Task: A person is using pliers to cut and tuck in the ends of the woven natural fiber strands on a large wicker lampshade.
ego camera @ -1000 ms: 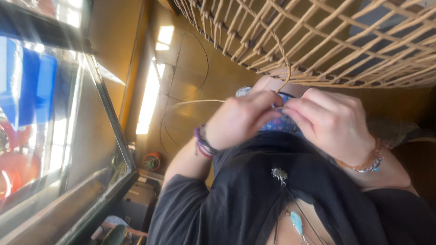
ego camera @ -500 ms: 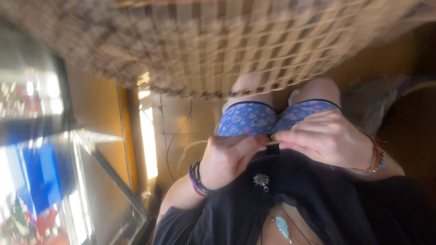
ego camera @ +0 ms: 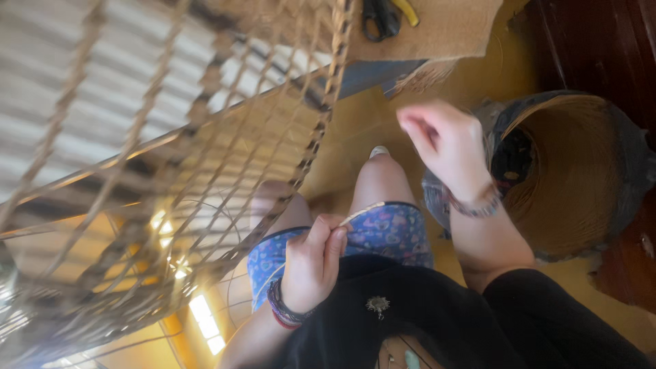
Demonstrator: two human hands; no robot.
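Two hands worked: left hand (ego camera: 311, 263) fingers pinched the cane strand (ego camera: 362, 212); right hand (ego camera: 441, 140) closed, apparently empty; I'd keep tension steady.

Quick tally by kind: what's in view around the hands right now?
Hands: 2, left pinching a cane strand, right raised
Woven cane frame: 1
Round basket: 1
Scissors: 1
Burlap mat: 1
Total: 7
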